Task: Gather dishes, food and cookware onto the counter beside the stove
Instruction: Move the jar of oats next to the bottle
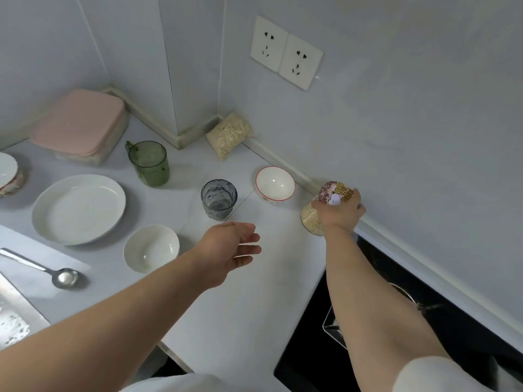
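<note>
My right hand (pixel 341 212) grips a clear jar of oats (pixel 311 219) with a patterned lid, tilted against the wall by the stove's edge. Over the bare counter my left hand (pixel 235 247) hovers open, fingers apart, holding nothing. On the counter stand a red-rimmed white bowl (pixel 274 183), a blue-grey glass (pixel 218 199), a green glass mug (pixel 149 163), a small white bowl (pixel 151 248) and a large white plate (pixel 79 209). A bag of oats (pixel 229 134) leans in the corner.
A pink-lidded container (pixel 79 123) sits at the back left. A metal ladle (pixel 56 274) lies near the sink (pixel 14 315). The black stove (pixel 396 321) fills the lower right. A covered dish (pixel 8 174) is at the left edge. Wall sockets (pixel 285 52) are above.
</note>
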The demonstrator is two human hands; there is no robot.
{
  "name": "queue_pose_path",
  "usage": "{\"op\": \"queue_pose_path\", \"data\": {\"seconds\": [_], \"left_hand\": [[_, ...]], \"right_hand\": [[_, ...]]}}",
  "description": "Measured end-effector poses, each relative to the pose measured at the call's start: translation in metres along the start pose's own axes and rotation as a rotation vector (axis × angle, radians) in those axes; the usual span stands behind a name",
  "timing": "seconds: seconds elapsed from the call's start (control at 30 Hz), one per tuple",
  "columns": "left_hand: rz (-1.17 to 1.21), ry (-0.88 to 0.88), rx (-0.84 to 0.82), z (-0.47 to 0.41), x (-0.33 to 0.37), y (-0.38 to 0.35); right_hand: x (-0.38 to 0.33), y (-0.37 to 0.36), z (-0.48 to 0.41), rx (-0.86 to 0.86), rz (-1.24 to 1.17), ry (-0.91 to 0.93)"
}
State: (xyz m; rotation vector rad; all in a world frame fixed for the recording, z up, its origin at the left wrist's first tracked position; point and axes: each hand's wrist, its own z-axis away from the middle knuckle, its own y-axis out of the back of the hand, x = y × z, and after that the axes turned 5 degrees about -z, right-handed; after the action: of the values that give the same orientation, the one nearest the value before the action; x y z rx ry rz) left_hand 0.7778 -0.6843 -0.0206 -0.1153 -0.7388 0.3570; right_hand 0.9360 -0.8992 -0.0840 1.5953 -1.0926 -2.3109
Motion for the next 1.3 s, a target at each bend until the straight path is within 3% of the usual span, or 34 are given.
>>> {"op": "queue_pose_path", "data": {"seconds": [0.17, 0.47, 0.63, 0.83, 1.1, 1.3], "left_hand": [[-0.029, 0.007, -0.043, -0.001, 0.002, -0.004], [0.011, 0.044, -0.111, 0.005, 0.009, -0.023], [0.153, 0.066, -0.194, 0.027, 0.019, -0.026], [0.307, -0.015, -0.565, 0.081, 0.028, -0.018], [0.373, -0.161, -0.574, 0.157, 0.001, -0.010], [0.312, -0.116, -0.617, 0.199, -0.032, -0.003]], "right_hand": [[-0.003, 0.008, 0.011, 0.082, -0.077, 0.034], [-0.060, 0.060, 0.090, 0.170, -0.315, 0.411], [-0.097, 0.098, 0.158, -0.004, -0.496, 0.462], [-0.124, 0.147, 0.234, -0.230, -0.542, 0.594], [-0.111, 0.178, 0.302, -0.409, -0.581, 0.799], [-0.096, 0.205, 0.321, -0.601, -0.571, 0.867]]}}
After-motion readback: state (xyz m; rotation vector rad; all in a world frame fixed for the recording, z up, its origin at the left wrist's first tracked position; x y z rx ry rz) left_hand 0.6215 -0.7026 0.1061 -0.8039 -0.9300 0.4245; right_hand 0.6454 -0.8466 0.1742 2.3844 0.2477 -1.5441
